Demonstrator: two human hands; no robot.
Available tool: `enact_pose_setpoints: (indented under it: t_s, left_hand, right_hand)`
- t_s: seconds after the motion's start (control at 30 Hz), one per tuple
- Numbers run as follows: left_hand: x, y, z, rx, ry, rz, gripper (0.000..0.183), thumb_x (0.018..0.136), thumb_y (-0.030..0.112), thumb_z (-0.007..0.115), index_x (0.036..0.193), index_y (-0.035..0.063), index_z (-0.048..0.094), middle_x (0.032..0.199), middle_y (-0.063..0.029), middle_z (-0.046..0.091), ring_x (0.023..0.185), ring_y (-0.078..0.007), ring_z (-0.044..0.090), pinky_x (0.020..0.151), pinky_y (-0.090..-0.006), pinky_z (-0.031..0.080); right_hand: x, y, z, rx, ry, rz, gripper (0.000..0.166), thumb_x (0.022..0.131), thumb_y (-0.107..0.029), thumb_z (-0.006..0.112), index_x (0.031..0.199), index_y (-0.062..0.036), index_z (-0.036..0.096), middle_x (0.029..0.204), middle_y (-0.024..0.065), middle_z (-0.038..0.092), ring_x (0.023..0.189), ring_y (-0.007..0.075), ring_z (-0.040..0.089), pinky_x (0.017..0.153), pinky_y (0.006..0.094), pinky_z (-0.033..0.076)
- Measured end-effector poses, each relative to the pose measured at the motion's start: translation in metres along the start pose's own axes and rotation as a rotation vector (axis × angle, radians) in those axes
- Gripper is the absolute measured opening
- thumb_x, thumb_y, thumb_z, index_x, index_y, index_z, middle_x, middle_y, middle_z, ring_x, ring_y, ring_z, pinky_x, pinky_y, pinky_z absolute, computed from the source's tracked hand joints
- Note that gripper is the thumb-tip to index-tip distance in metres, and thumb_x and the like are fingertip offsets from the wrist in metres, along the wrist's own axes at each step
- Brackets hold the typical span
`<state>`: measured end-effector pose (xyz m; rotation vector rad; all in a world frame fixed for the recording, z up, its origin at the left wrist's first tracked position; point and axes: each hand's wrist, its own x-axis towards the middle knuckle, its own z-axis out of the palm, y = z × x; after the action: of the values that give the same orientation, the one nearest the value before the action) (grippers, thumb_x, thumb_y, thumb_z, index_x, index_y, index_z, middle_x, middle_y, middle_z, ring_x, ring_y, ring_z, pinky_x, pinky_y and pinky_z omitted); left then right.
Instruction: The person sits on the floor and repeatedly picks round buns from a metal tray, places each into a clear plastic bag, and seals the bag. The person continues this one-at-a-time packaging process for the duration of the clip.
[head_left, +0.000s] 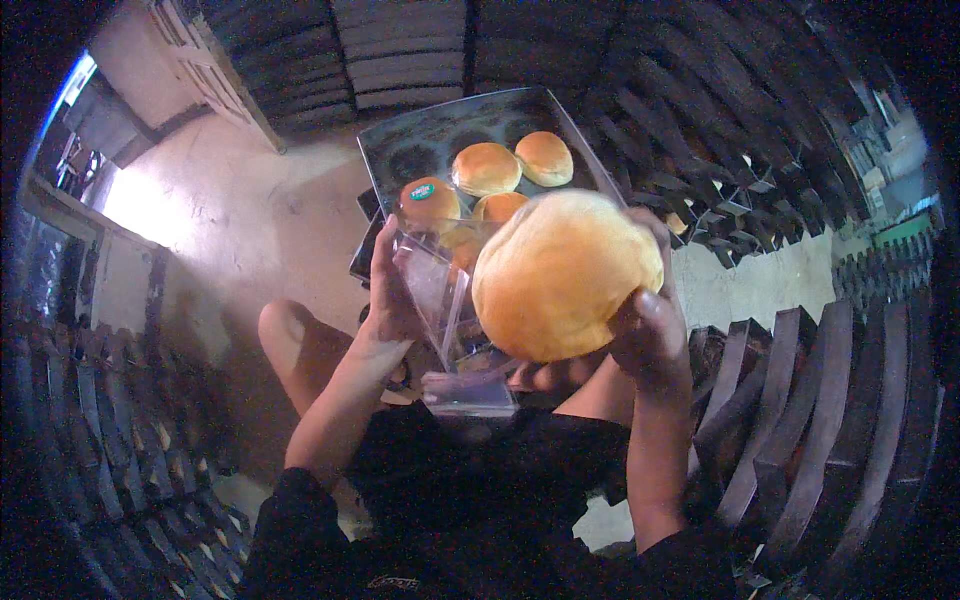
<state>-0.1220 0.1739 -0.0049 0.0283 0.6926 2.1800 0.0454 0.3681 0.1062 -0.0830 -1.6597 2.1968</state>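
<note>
In my right hand (651, 311) is a large golden-brown bun (562, 277), raised close to the camera with its pale underside edge toward my palm. My left hand (394, 289) grips the side of a clear plastic bag (442, 292), which hangs down toward my lap. Beyond both hands lies a dark metal baking tray (409, 127) with several round buns (486, 169) on it. A small green printed sticker (422, 193) shows over one bun; whether it is on the bun or on plastic I cannot tell. The raised bun hides part of the tray.
Stacks of dark baking trays (795, 405) stand close on my right, and more stacked trays (112, 435) are at the left. Another dark tray edge (364, 244) sits under the bun tray. A wooden door (217, 75) stands at the upper left above the pale floor (247, 217).
</note>
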Motion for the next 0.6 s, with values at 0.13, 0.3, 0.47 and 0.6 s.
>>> enact_pose_setpoints:
  t_s: [0.13, 0.3, 0.47, 0.6]
  left_hand:
    - [-0.009, -0.011, 0.010, 0.052, 0.099, 0.016, 0.055, 0.092, 0.059, 0.053, 0.119, 0.0111, 0.058, 0.107, -0.0092, 0.067, 0.096, -0.0232, 0.066, 0.088, -0.0410, 0.052]
    - [-0.027, -0.039, 0.046, 0.205, 0.029, -0.025, 0.054, 0.097, 0.056, 0.048, 0.126, 0.0102, 0.053, 0.117, -0.0083, 0.061, 0.110, -0.0238, 0.060, 0.095, -0.0404, 0.049]
    - [-0.056, -0.053, 0.068, 0.170, 0.066, 0.107, 0.055, 0.102, 0.050, 0.040, 0.140, 0.0099, 0.042, 0.127, -0.0099, 0.056, 0.116, -0.0234, 0.056, 0.100, -0.0407, 0.047]
    - [-0.085, -0.060, 0.070, 0.058, 0.256, 0.225, 0.052, 0.103, 0.041, 0.043, 0.144, 0.0100, 0.036, 0.128, -0.0113, 0.055, 0.114, -0.0234, 0.057, 0.098, -0.0410, 0.048]
  right_hand:
    - [-0.038, -0.034, -0.002, -0.567, -0.138, 0.117, 0.055, 0.081, -0.025, 0.071, 0.131, -0.0085, 0.056, 0.125, 0.0154, 0.062, 0.098, 0.0189, 0.068, 0.083, 0.0301, 0.055]
    - [-0.057, -0.018, 0.029, -0.608, -0.111, 0.118, 0.046, 0.090, -0.009, 0.066, 0.134, -0.0037, 0.057, 0.111, 0.0121, 0.068, 0.086, 0.0184, 0.068, 0.079, 0.0297, 0.054]
    - [-0.070, 0.030, 0.044, -0.859, -0.099, -0.217, 0.054, 0.090, -0.004, 0.062, 0.142, -0.0067, 0.049, 0.136, 0.0215, 0.056, 0.120, 0.0359, 0.059, 0.099, 0.0405, 0.049]
    - [-0.085, 0.047, 0.062, -0.997, -0.170, -0.263, 0.062, 0.084, 0.001, 0.063, 0.143, -0.0067, 0.048, 0.145, 0.0179, 0.048, 0.134, 0.0375, 0.047, 0.107, 0.0463, 0.043]
